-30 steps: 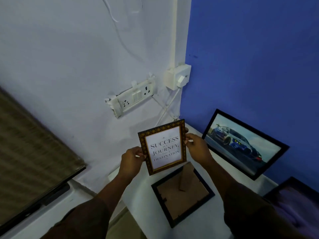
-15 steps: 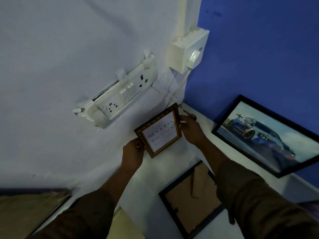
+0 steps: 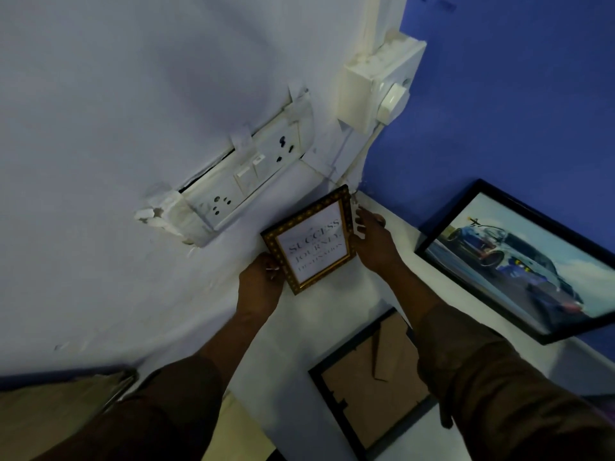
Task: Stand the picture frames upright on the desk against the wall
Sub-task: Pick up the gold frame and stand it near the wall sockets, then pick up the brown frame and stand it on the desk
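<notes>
Both arms are reaching forward toward the corner, sleeves pushed to the forearms. The left hand [image 3: 259,284] is gripping the lower left edge of the gold-bordered frame [image 3: 312,239] while the right hand [image 3: 372,239] is clasping its right edge, holding it upright by the white wall [image 3: 116,94], above the desk [image 3: 299,331]. Three frames are showing: this one, a black frame [image 3: 369,380] lying face down on the desk, and a car picture [image 3: 519,261] leaning on the blue wall [image 3: 515,94]
</notes>
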The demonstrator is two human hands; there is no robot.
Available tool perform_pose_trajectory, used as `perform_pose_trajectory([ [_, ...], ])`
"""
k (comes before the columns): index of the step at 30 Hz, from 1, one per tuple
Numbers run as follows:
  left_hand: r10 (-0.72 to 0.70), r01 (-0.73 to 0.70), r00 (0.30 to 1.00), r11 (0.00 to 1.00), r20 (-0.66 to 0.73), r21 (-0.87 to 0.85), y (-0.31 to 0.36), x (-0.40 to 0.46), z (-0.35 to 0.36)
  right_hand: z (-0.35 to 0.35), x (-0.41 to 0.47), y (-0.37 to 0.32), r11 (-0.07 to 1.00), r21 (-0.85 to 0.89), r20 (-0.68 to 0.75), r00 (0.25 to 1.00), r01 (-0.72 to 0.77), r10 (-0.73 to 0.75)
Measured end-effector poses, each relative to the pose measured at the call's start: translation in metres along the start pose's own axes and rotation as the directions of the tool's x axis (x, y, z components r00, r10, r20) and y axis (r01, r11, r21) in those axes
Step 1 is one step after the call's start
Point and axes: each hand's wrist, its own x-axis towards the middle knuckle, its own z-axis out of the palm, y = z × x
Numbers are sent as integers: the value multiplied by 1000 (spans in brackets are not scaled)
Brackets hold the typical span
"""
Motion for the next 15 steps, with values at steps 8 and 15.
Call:
perform_pose_trajectory([
  [8, -155, 156, 988, 986, 27, -55, -4, -37, 8, -25, -56, 32, 998, 51, -91, 995, -26, 30],
  [15, -164, 152, 963, 986, 215, 72, -16, -107, 44, -60, -170, 86, 979, 111, -219, 957, -169, 190],
])
